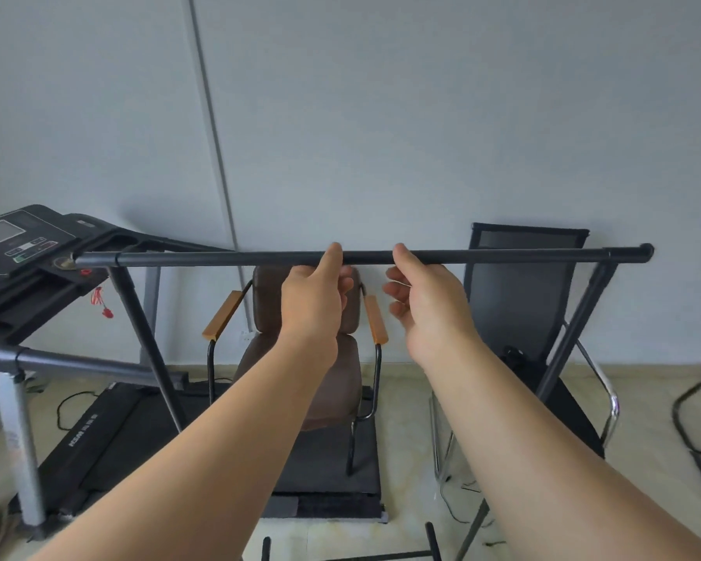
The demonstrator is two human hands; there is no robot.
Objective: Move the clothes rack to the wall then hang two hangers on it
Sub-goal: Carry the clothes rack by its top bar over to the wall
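Clothes rack (502, 257) stands close to wall (421, 115), top bar running left-right across both hands; left hand (312, 301) and right hand (425, 305) just under mid-bar, thumbs touching it, fingers loosely curled and unclosed, equally near.

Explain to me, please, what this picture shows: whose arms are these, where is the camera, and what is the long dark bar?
There is no machine here. A person wears one camera on the head, so you look forward and down along their two bare arms.

The long dark metal bar is the top rail of a clothes rack. The left hand and right hand reach to its middle. Each thumb lies against the rail, but the fingers are loosely curled below it, so neither grip is closed.

Behind the rail stand a brown padded chair with wooden armrests, a black mesh chair and a black treadmill, all near the pale wall. No hangers are visible.
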